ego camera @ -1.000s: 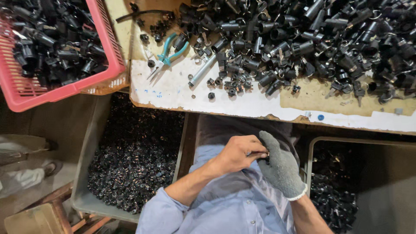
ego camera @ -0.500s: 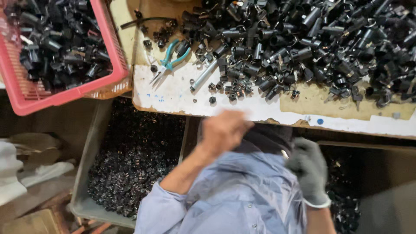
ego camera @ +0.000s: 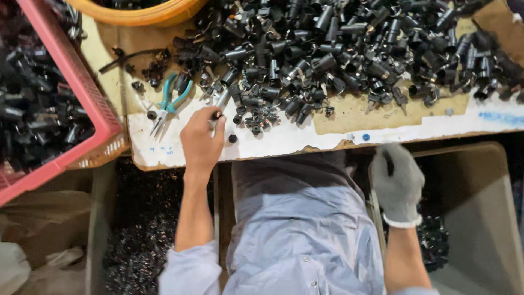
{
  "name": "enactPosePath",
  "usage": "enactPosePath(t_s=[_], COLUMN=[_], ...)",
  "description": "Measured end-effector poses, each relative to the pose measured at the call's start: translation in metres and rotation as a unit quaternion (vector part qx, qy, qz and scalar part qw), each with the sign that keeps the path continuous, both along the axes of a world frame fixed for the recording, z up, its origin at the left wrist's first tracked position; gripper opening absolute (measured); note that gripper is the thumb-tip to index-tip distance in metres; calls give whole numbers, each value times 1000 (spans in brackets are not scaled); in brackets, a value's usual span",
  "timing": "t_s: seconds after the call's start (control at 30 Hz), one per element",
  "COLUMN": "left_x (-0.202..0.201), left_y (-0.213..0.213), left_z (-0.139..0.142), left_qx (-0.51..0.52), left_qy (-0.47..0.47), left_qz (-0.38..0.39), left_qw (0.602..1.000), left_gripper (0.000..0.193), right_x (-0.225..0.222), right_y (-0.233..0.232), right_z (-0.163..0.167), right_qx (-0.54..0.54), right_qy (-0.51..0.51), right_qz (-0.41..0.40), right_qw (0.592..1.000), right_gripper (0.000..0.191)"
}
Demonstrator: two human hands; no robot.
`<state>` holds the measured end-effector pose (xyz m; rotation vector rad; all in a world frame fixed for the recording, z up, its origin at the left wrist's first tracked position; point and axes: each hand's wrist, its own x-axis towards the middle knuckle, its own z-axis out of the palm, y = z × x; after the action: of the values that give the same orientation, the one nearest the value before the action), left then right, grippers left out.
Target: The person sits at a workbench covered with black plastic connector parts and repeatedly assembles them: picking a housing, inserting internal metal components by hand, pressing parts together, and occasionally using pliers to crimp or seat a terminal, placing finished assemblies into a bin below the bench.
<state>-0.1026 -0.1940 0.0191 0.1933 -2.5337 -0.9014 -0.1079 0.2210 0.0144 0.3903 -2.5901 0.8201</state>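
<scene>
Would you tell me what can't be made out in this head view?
- Left hand: its fingertips cover the tool they touch, so grip is unclear.
- Right hand, gloved: curled, so any contents are hidden.
- Pink crate: cut by the left edge.
- Orange bowl: cut by the top edge.
- Black parts: too small and jumbled to tell apart.

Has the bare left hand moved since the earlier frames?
Yes. The left hand went from the lap up onto the table edge, fingers at a metal tool beside the teal pliers.
</scene>
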Motion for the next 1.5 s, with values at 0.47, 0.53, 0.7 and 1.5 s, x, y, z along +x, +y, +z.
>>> enactPosePath(t_s=[0.47, 0.53, 0.7, 1.5], left_x=[92, 98, 97, 90], left_y=[112, 110, 103, 98], left_z=[-26, -35, -49, -49], left_qx=[821, 786, 741, 760], left_qy=[-44, -70, -74, -21], left_qz=[-34, -50, -55, -45], left_qw=[569, 612, 666, 648], left_gripper=[33, 32, 30, 16], right_x=[-73, -79, -95, -33], right_y=[-172, -169, -162, -138], right_z=[48, 50, 49, 52], right_qx=[73, 150, 246, -342], right_qy=[-12, -15, 20, -28], right_qz=[63, 147, 259, 239], right_qw=[995, 978, 934, 908], right_gripper=[55, 32, 23, 33])
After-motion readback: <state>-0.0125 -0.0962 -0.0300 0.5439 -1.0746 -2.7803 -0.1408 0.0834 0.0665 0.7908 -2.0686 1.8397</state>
